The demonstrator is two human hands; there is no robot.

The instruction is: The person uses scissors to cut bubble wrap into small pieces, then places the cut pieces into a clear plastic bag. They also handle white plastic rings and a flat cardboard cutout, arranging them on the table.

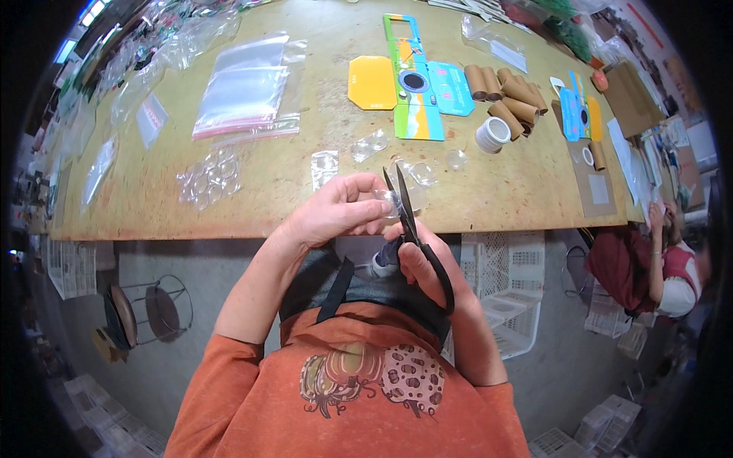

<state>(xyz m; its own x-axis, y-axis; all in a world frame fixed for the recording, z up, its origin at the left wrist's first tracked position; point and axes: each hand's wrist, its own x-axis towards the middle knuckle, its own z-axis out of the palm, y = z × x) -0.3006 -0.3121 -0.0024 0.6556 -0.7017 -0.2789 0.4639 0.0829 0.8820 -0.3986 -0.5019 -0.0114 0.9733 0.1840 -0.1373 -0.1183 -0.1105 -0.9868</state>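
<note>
My left hand pinches a small clear plastic piece with a round lens shape above the table's near edge. In my right hand is a pair of black scissors, its blades pointing away from me and partly spread, right beside the plastic piece. Just beyond lie loose clear round lenses and a clear strip. A larger sheet of round clear lenses rests to the left.
Clear zip bags are stacked at the far left. A colourful die-cut card lies mid-table, with brown cardboard tubes and a white tape roll beside it. Another person sits at right. White crates stand below.
</note>
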